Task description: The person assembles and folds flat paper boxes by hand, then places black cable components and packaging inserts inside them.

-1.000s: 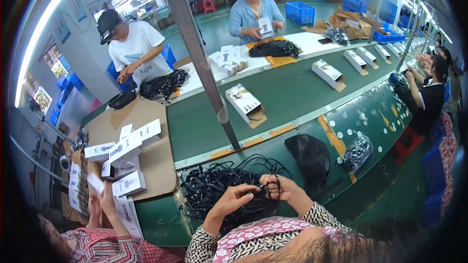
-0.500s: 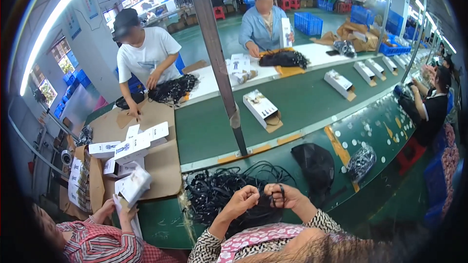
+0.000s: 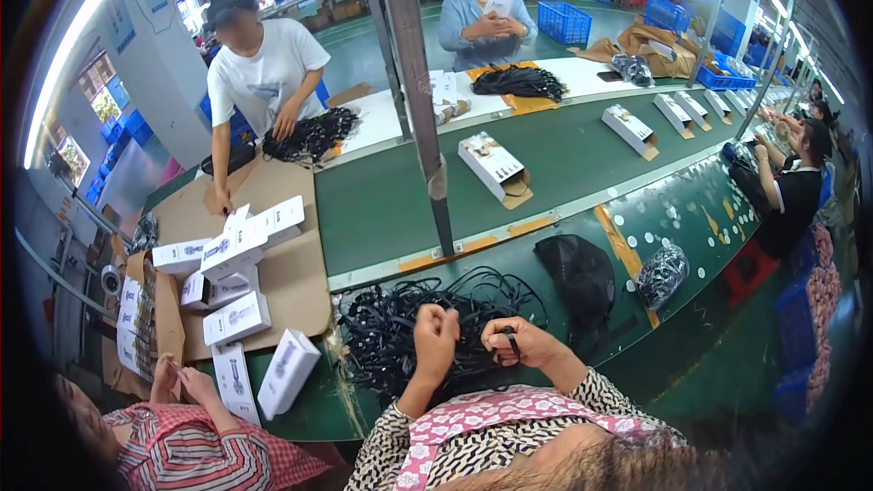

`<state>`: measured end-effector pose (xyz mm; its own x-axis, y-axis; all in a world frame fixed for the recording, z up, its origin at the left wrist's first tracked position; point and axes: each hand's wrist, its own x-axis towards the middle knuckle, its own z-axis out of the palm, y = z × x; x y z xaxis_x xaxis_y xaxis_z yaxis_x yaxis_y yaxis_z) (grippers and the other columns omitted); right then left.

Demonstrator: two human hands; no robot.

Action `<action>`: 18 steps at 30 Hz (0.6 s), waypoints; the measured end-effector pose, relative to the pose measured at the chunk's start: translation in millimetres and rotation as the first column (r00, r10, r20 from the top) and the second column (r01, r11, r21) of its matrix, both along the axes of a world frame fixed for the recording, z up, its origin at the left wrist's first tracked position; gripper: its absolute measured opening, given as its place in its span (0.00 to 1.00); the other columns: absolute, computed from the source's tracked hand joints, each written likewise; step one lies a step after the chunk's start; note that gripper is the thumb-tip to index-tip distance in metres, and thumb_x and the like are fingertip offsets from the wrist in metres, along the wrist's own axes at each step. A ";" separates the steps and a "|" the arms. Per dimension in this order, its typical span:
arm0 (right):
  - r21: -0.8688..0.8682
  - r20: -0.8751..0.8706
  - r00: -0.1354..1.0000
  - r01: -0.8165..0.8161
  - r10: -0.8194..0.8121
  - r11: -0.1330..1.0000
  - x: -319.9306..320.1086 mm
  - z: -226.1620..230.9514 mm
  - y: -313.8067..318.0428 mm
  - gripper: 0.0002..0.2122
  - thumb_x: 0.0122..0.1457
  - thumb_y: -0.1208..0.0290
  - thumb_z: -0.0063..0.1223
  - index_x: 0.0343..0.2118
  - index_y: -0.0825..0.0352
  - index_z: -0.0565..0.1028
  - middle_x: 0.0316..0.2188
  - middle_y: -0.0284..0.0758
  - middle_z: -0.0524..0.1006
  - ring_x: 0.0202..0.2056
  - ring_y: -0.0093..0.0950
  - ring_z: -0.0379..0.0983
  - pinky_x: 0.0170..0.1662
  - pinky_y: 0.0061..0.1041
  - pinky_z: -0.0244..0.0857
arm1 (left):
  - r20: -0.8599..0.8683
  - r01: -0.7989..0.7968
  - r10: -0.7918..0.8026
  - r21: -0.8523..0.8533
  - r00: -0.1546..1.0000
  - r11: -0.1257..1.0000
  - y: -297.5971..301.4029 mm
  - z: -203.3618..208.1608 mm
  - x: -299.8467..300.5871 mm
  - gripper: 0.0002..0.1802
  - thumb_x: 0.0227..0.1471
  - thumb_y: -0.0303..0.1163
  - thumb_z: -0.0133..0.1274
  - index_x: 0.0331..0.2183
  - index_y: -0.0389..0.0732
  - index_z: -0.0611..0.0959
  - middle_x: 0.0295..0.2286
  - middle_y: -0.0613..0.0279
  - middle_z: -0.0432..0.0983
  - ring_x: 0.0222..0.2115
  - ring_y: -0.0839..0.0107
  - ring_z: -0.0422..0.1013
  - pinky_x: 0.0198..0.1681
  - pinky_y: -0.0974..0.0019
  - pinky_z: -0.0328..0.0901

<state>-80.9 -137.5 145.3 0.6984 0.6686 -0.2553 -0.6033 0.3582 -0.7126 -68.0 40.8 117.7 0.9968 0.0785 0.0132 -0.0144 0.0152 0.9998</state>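
Note:
In front of me a tangled pile of black cables point(image 3: 386, 332) covers the near edge of the green bench. Over this pile my right hand point(image 3: 535, 343) is closed round a black cable point(image 3: 513, 346), part of which loops over the fingers. My left hand point(image 3: 435, 336) is raised a little to the left of it, fingers curled in; whatever they may hold is hidden. The two hands are apart. Just beyond my right hand a black plastic bag point(image 3: 577, 275) lies on the bench.
A conveyor belt point(image 3: 382, 227) carries open white boxes point(image 3: 496, 166) beyond a metal post point(image 3: 423, 136). White boxes point(image 3: 238, 318) lie on cardboard at left, near a co-worker's hands point(image 3: 182, 380). A clear bag of dark parts point(image 3: 662, 276) is at right. Other people work across the belt.
My left hand has turned more upright, and my right hand has shifted slightly left and down. At left, the co-worker has let go of a white box. Across the belt, another person has raised a white item.

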 end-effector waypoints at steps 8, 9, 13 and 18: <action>-0.527 0.848 0.423 0.612 0.318 0.589 15.4 50.6 -1.8 0.17 0.47 0.84 0.45 0.43 0.69 0.69 0.32 0.41 0.74 0.35 0.36 0.71 0.40 0.26 0.64 | 0.303 -0.294 0.089 0.747 0.949 0.596 84.9 -22.8 7.5 0.31 0.41 0.32 0.58 0.48 0.35 0.67 0.42 0.48 0.67 0.46 0.53 0.61 0.51 0.58 0.53; -0.537 0.832 0.461 0.533 0.308 0.654 19.4 64.2 -2.0 0.17 0.46 0.85 0.43 0.42 0.69 0.70 0.32 0.40 0.73 0.36 0.35 0.70 0.41 0.25 0.63 | 0.282 -0.209 -0.010 0.735 0.959 0.645 84.2 -14.1 7.5 0.30 0.41 0.32 0.58 0.47 0.35 0.68 0.43 0.48 0.67 0.47 0.54 0.60 0.52 0.58 0.53; -0.389 0.886 0.446 0.562 0.129 0.729 44.5 81.7 -7.0 0.22 0.41 0.91 0.40 0.43 0.69 0.71 0.30 0.36 0.73 0.34 0.29 0.68 0.41 0.21 0.61 | 0.307 0.210 -0.373 0.454 0.875 0.866 25.1 41.4 20.2 0.28 0.42 0.30 0.57 0.47 0.37 0.70 0.48 0.51 0.66 0.52 0.60 0.60 0.55 0.63 0.52; -0.342 0.902 0.409 0.485 0.137 0.805 52.9 141.9 -4.3 0.19 0.44 0.92 0.36 0.39 0.69 0.70 0.39 0.40 0.72 0.29 0.25 0.71 0.34 0.22 0.65 | 0.274 0.676 -0.680 0.123 0.681 0.727 -26.8 66.6 23.7 0.15 0.50 0.28 0.51 0.40 0.34 0.70 0.31 0.61 0.71 0.33 0.74 0.66 0.40 0.69 0.61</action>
<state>-28.0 -141.8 287.3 0.8072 0.4863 0.3346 0.4781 -0.2062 -0.8538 -44.3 13.9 184.3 0.7278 -0.6191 0.2950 -0.2821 0.1218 0.9516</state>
